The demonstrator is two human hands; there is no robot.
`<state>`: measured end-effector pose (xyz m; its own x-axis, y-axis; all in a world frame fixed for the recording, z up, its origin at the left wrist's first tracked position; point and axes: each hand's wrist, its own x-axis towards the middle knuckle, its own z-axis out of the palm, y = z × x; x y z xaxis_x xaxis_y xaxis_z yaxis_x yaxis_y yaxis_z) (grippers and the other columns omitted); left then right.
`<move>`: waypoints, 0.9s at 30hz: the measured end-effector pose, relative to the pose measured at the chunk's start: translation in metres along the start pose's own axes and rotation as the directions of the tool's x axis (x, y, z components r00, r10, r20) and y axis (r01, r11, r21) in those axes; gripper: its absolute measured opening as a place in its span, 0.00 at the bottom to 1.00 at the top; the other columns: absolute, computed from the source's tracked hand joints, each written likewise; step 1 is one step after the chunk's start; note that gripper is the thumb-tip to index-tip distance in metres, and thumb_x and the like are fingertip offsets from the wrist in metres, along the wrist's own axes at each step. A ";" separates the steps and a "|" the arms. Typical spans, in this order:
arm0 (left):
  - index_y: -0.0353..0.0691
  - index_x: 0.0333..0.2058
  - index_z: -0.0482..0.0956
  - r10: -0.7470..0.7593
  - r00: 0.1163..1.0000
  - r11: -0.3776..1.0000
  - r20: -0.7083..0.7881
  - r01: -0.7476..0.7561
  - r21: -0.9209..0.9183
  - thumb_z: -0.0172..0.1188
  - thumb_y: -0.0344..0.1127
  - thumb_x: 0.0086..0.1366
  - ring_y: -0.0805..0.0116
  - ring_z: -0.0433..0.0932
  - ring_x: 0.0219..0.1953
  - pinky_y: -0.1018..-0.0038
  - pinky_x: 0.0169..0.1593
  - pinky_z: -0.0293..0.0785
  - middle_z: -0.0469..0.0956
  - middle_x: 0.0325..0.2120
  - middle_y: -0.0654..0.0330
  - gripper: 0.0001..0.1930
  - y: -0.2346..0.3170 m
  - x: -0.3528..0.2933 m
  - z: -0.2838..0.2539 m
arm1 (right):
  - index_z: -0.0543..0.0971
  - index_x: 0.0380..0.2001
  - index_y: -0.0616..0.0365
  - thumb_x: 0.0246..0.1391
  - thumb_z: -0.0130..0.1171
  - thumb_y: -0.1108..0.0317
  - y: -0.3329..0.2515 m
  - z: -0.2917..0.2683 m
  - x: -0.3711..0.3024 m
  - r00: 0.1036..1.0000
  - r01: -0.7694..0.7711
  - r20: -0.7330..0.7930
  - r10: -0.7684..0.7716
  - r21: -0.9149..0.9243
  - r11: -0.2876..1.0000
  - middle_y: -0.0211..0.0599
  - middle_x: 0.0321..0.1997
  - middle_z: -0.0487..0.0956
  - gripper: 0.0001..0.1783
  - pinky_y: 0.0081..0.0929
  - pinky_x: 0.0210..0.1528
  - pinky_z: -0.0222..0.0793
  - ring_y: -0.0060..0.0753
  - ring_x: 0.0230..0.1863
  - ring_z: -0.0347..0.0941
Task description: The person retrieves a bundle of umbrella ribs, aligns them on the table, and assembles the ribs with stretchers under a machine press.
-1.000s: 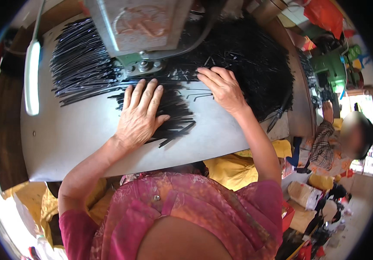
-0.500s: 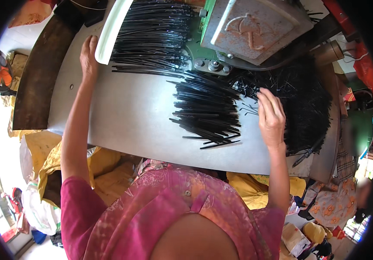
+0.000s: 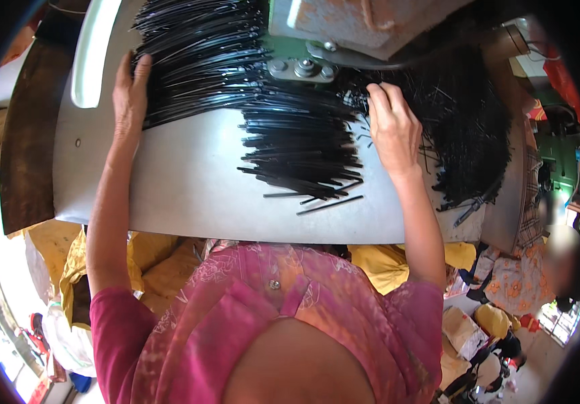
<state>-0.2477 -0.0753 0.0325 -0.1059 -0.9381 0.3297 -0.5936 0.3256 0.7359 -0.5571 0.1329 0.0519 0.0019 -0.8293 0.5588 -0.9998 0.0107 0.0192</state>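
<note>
Three piles of thin black rods (image 3: 300, 145) lie on a grey metal surface (image 3: 189, 182), which stretches smooth from the left pile (image 3: 199, 67) to its curved front edge (image 3: 168, 233). Both forearms reach forward. The left hand (image 3: 130, 101), upright, meets that pile's outer ends, thumb and fingers slightly parted. The right hand (image 3: 393, 128) bends between the middle pile and right heap (image 3: 468, 128), fingers bunched; I cannot tell whether they pinch a rod.
</note>
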 end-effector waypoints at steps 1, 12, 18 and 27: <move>0.32 0.52 0.59 -0.018 0.999 0.996 -0.027 0.016 -0.084 0.48 0.55 0.56 0.54 0.60 0.53 0.68 0.55 0.56 0.61 0.50 0.44 0.34 -0.001 -0.002 -0.003 | 0.72 0.33 0.58 0.39 0.52 0.78 0.000 0.000 0.001 1.000 0.008 -0.005 -0.008 0.000 1.000 0.36 0.35 0.70 0.13 0.25 0.29 0.71 0.36 0.31 0.72; 0.36 0.28 0.73 0.668 0.650 0.710 0.363 -0.702 -0.051 0.59 0.25 0.45 0.62 0.66 0.31 0.72 0.34 0.65 0.67 0.25 0.59 0.09 0.124 -0.074 0.033 | 0.76 0.26 0.54 0.39 0.59 0.73 0.008 -0.011 0.007 0.961 0.056 -0.271 -0.052 0.010 0.998 0.28 0.24 0.74 0.07 0.22 0.22 0.68 0.28 0.24 0.71; 0.35 0.25 0.72 0.662 0.598 0.695 0.452 -0.716 -0.070 0.57 0.24 0.46 0.61 0.66 0.30 0.71 0.34 0.66 0.67 0.24 0.58 0.05 0.108 -0.072 0.054 | 0.76 0.30 0.56 0.46 0.56 0.70 0.000 -0.035 0.008 0.916 -0.185 -0.267 0.300 0.382 0.905 0.30 0.16 0.73 0.06 0.17 0.19 0.63 0.22 0.17 0.68; 0.35 0.28 0.72 0.597 0.711 0.798 0.372 -0.575 -0.181 0.55 0.27 0.52 0.60 0.69 0.22 0.73 0.26 0.66 0.69 0.20 0.57 0.04 0.132 -0.074 0.049 | 0.74 0.36 0.62 0.49 0.53 0.69 -0.021 -0.019 0.021 0.757 -0.645 0.609 0.238 0.755 0.117 0.27 0.19 0.70 0.11 0.08 0.16 0.52 0.10 0.15 0.56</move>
<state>-0.3575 0.0314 0.0760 -0.7265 -0.5166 0.4532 -0.2682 0.8203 0.5051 -0.5353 0.1257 0.0795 -0.2495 -0.9653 -0.0774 -0.1348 0.1138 -0.9843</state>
